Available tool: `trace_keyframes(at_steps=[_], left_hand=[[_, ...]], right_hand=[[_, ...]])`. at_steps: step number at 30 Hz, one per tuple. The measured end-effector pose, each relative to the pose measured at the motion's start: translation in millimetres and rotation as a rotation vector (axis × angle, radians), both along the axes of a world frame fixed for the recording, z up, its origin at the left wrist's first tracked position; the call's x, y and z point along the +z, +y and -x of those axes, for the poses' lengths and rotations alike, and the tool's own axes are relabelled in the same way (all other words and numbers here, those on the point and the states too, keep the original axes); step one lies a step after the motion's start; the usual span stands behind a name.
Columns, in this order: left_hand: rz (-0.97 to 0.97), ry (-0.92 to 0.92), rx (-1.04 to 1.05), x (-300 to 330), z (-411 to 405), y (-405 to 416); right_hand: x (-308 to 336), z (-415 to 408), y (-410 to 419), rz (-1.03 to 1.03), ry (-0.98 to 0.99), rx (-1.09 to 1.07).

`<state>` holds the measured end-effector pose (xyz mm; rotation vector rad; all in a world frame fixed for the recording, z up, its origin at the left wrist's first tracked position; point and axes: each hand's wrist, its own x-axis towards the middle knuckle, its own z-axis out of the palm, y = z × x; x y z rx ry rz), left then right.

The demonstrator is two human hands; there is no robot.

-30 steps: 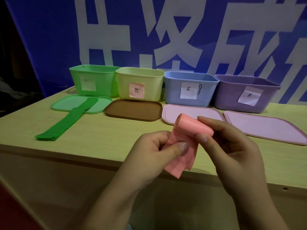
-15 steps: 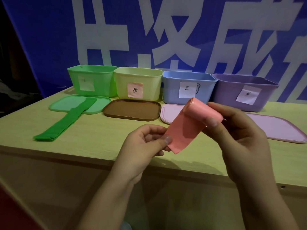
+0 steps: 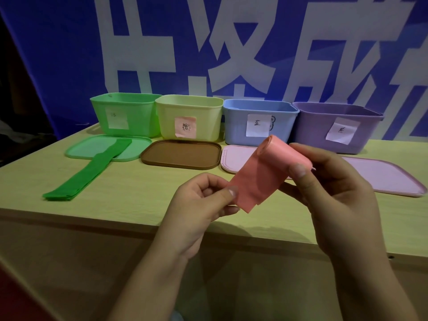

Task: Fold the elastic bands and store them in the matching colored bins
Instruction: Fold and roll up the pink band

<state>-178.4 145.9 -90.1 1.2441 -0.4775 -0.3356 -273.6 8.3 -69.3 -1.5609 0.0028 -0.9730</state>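
Your right hand (image 3: 333,195) grips the rolled part of the pink elastic band (image 3: 266,172), thumb across the front of the roll and fingers curled behind it, holding it up above the desk (image 3: 129,195) in front of the bins. Your left hand (image 3: 203,205) pinches the loose tail of that band between thumb and forefinger, so the flat strip runs down and to the left from the roll. On the desk a green elastic band (image 3: 85,177) lies folded flat in a long strip, its far end resting on the green lid (image 3: 81,150) and its near end well out toward the desk's front edge. At the back stand four open bins in a row, touching or nearly so: the green bin (image 3: 139,117), the pale yellow bin (image 3: 208,119) with a pink label, the blue bin (image 3: 234,123) and the purple bin (image 3: 312,128). Before them lie the brown lid (image 3: 180,154) and two pink lids (image 3: 234,158), (image 3: 382,177), both partly hidden by your hands.
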Motion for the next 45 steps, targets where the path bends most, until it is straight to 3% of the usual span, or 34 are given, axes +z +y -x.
trace_keyframes(at_steps=[15,28,36,45], left_hand=[[-0.025,-0.067,-0.038,3,6,-6],[-0.150,-0.209,-0.022,-1,3,-5],[-0.088,-0.323,-0.241,-1,-4,0],[0.048,-0.003,-0.429,3,-7,1]], right_hand=[[-6,1,1,0.079,0.026,-0.066],[-8,-1,6,-0.046,-0.037,0.022],[-14,-5,4,0.008,-0.056,-0.004],[-17,-7,6,0.054,-0.059,0.013]])
